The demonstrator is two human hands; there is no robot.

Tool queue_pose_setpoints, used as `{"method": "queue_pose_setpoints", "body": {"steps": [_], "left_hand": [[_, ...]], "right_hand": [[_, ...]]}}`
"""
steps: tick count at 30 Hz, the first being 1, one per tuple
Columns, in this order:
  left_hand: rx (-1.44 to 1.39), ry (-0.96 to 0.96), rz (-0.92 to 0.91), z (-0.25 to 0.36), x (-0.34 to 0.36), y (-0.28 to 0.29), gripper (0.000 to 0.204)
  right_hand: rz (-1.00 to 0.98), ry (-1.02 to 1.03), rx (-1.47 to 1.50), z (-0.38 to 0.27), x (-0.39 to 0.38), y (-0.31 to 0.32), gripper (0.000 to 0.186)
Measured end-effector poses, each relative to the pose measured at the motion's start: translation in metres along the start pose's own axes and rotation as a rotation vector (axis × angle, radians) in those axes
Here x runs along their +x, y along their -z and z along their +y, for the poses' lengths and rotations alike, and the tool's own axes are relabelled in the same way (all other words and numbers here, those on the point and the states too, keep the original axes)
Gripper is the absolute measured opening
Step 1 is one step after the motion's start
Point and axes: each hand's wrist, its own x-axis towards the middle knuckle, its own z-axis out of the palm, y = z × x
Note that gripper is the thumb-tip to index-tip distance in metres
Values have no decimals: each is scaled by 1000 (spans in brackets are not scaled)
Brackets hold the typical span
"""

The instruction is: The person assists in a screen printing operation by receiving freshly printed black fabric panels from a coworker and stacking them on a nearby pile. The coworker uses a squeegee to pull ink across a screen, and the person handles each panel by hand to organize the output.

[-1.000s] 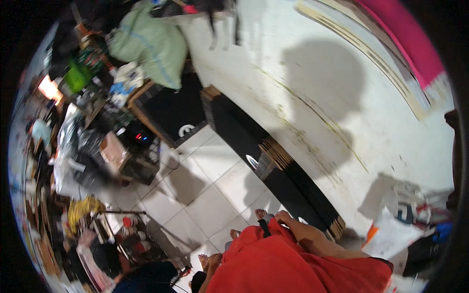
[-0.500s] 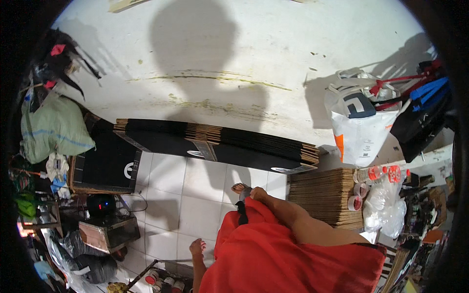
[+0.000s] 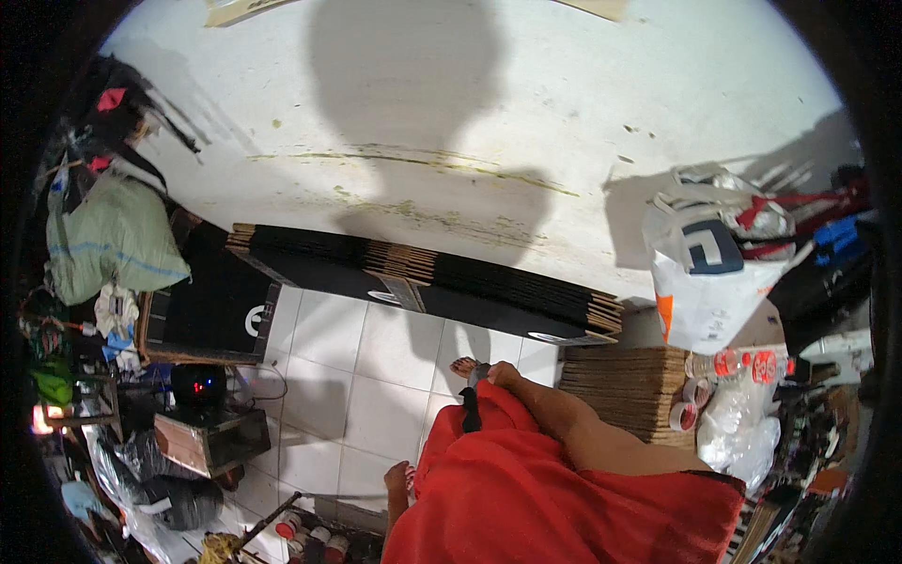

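My red garment [image 3: 554, 517], with a black strip at its front, fills the lower middle of the view. My right hand [image 3: 503, 374] is closed at the garment's front edge beside grey fabric; what it holds is hidden. My left hand [image 3: 400, 476] hangs low at the garment's left side, fingers apart and partly out of sight. A bare foot [image 3: 463, 367] shows on the tiles. In front of me, a long row of folded black cardboard panels [image 3: 329, 268] with white printed marks stands along the white wall [image 3: 583, 94].
Left are a green sack [image 3: 113, 235], black panel [image 3: 211, 310], metal box [image 3: 193, 437] and clutter. Right are a stack of brown cardboard [image 3: 615, 385], white bag [image 3: 705, 301], bottles [image 3: 719, 365], tape rolls [image 3: 684, 414] and plastic bags [image 3: 728, 428]. White floor tiles [image 3: 385, 414] lie between.
The view has swung round from a slanted angle to face the wall squarely, then tilted slightly. My left hand has shifted slightly right, nearer the red garment.
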Motion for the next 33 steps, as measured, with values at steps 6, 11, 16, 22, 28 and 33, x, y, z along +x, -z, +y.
{"method": "queue_pose_setpoints", "body": {"steps": [6, 11, 16, 22, 28, 33], "left_hand": [[125, -78, -22, -31, -15, -25, 13], [45, -22, 40, -37, -15, -32, 13], [-215, -37, 142, -35, -10, -45, 14], [-319, -105, 211, -34, -13, -68, 18], [-348, -191, 209, -52, -13, -106, 23], [-88, -508, 349, -72, -5, -127, 23]], "right_hand": [[-272, 23, -193, -16, 20, 62, 28], [-440, 132, -232, -24, 46, 104, 32], [-474, 288, -351, -26, 73, 121, 34], [-542, 291, -358, -18, 106, 130, 33], [-463, -64, 17, -17, 141, 141, 32], [-499, -184, 196, -31, 168, 161, 34]]}}
